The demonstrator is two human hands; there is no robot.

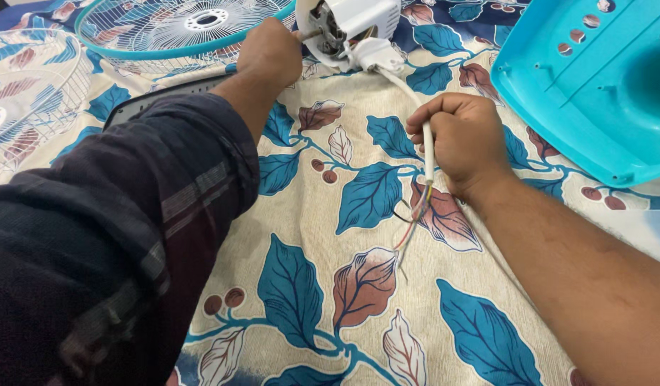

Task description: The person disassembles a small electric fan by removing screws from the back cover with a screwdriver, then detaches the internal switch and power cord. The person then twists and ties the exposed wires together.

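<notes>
A white fan motor unit (pixel 353 28) lies at the top centre on a leaf-patterned cloth (pixel 308 214). My left hand (pixel 271 53) is closed against its left side, at the motor shaft. A white cable (pixel 405 89) runs from the motor down to my right hand (pixel 462 139), which grips it in a fist. Below that fist the cable's sheath ends and several thin coloured wires (pixel 412 221) fan out over the cloth.
A round wire fan guard with a teal rim (pixel 180 32) lies at the top left, and another white guard (pixel 26 100) at the far left. A teal plastic fan base (pixel 594 86) fills the top right. A dark flat object (pixel 155 100) shows beside my left sleeve.
</notes>
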